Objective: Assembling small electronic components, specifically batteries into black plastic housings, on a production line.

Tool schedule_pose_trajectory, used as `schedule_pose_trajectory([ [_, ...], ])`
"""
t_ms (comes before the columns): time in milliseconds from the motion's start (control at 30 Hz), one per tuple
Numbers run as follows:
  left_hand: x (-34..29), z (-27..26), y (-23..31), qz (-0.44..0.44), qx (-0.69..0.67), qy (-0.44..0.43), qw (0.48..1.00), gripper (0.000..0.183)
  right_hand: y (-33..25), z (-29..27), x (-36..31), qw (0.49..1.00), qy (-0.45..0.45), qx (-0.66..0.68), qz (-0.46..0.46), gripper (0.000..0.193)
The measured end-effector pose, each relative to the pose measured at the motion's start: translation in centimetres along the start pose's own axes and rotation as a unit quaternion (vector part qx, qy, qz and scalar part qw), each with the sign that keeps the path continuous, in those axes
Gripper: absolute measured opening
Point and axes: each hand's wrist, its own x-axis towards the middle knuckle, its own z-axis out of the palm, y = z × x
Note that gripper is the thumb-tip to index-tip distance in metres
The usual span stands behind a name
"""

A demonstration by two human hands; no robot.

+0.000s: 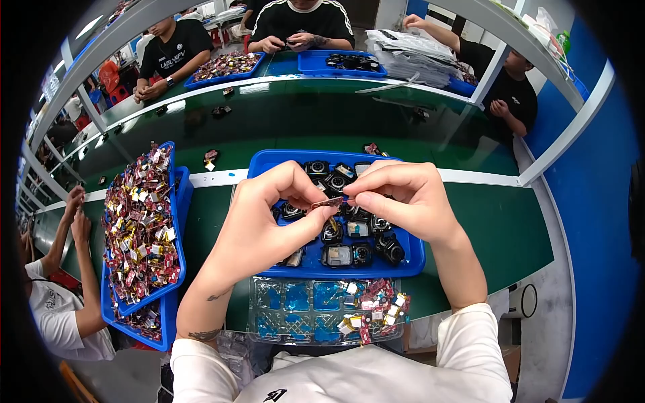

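My left hand (269, 218) pinches a small red circuit board (328, 203) between thumb and fingertips, above the middle of a blue tray. At the board's right end, my right hand (403, 201) is closed in a pinch; what lies between its fingertips is too small to make out. Under both hands, the blue tray (269, 160) holds several black camera-like housings (337, 256) with round lenses, partly hidden by my hands. Nearest my body lies a clear plastic compartment tray (295, 329), with more red boards with white and yellow parts (376, 309) heaped on its right side.
On the left, stacked blue trays (176, 232) are piled with red boards. Beyond a white rail (470, 177) runs a green conveyor belt (282, 121) carrying a few loose pieces. White metal posts (557, 148) rise at the sides. Co-workers sit across the belt and at the left.
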Motion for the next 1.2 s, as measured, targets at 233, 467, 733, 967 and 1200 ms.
schedule_pose_trajectory([
  [233, 0.3, 0.2, -1.2, -0.102, -0.057, -0.029, 0.993, 0.009, 0.1, 1.4, 0.2, 0.908, 0.061, -0.309, -0.276, 0.023],
  [467, 0.0, -0.1, -0.7, -0.062, -0.064, -0.025, 0.996, 0.01, -0.3, 0.7, -0.3, 0.99, 0.069, -0.104, -0.069, 0.014],
  [733, -0.1, 0.2, -1.1, -0.074, -0.032, -0.015, 0.997, 0.009, 0.0, 0.4, -0.6, 1.0, 0.014, 0.011, -0.01, 0.007],
  [967, 0.0, 0.5, -1.5, -0.054, -0.024, -0.001, 0.998, 0.009, 0.0, 0.4, -0.4, 0.994, 0.011, 0.078, 0.08, 0.011],
  [1200, -0.1, -0.1, -0.6, -0.079, -0.108, -0.074, 0.988, 0.012, 0.4, 0.5, -0.1, 0.99, -0.017, 0.094, 0.108, 0.013],
])
